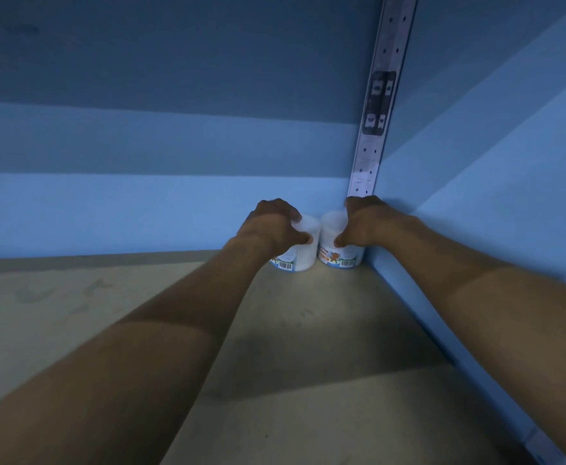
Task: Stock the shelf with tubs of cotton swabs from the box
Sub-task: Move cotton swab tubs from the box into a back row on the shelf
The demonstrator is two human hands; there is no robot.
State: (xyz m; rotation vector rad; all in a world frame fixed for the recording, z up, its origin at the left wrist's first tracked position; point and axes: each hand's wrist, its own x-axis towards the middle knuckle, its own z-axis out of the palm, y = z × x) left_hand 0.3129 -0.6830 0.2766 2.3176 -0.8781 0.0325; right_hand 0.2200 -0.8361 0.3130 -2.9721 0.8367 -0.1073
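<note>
Gripping two tubs (300, 250) (340, 253), shelf (73, 313) corner

1. The shelf (73, 330) is a dull beige board, scuffed and smudged, with blue panels closing it off at the back and on the right
2. Two tubs stand upright on it in the far right corner, side by side and touching or nearly so
3. The right tub (340, 255) sits against the side panel (its label shows a small bear and a barcode)
4. The left tub (300, 260) stands just beside it, barcode facing forward
</note>
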